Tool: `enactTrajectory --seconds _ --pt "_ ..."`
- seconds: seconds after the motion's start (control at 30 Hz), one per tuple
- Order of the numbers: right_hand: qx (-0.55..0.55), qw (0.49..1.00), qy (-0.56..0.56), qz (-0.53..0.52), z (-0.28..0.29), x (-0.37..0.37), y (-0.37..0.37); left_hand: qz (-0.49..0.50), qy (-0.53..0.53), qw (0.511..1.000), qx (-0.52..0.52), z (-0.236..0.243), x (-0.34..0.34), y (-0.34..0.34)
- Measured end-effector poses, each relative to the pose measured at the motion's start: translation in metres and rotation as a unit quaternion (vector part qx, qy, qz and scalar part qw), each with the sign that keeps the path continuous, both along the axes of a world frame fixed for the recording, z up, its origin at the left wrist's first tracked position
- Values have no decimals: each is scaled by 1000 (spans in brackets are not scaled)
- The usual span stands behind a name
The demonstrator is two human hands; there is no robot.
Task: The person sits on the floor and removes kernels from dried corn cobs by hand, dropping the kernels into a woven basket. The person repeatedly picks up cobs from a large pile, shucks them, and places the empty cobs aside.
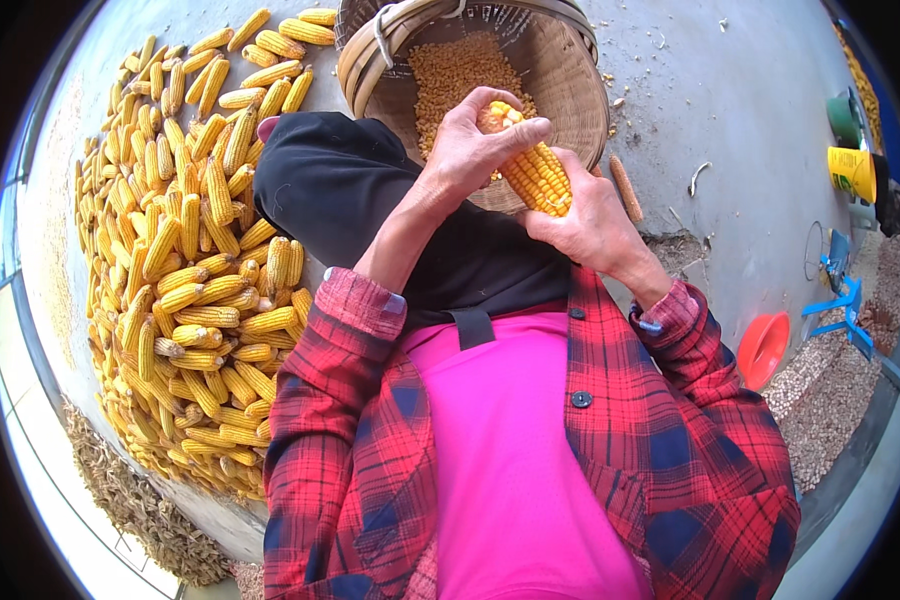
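Note:
Both my hands grip one yellow corn cob (538, 178) above my lap, at the near rim of a round woven basket (582, 95). My left hand (470, 140) is wrapped over its upper end, thumb pressed across the kernels. There a patch of kernels looks broken away. My right hand (595, 220) closes round the lower right side of the cob, its fingers partly hidden behind it. Inside the basket lies a heap of loose yellow kernels (460, 75).
A large pile of corn cobs (190, 270) spreads over the floor at the left. A bare cob (625, 188) lies right of the basket. Farther right are a red basin (763, 350), a blue stand (842, 315), a yellow container (852, 173) and a green one (844, 120). Dry husks (140, 500) lie lower left.

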State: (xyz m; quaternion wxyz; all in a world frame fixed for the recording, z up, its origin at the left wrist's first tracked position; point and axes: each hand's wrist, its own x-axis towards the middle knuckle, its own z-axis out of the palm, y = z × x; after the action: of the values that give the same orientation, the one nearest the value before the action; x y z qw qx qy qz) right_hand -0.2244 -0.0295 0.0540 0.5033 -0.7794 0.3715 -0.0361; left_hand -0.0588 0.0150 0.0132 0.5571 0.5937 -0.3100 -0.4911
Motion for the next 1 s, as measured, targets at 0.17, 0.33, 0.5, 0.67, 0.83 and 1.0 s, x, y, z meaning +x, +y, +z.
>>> enactTrajectory --seconds 0.17,0.33,0.5,0.67,0.83,1.0 --pt "229 972 -52 -6 1 -6 -12 -9 -27 998 -55 -12 2 -2" --pt "257 965 -49 20 11 -11 -21 -50 72 996 -7 4 5 2" --pt "170 984 -26 51 8 -12 -35 -61 220 973 -11 8 11 9" --pt "-48 997 44 43 15 2 -26 -10 219 975 22 4 5 -2" --pt "65 996 27 57 9 2 -31 -11 219 975 32 4 7 2" --pt "271 960 -62 44 6 -8 -42 -45 264 963 -3 10 12 10"
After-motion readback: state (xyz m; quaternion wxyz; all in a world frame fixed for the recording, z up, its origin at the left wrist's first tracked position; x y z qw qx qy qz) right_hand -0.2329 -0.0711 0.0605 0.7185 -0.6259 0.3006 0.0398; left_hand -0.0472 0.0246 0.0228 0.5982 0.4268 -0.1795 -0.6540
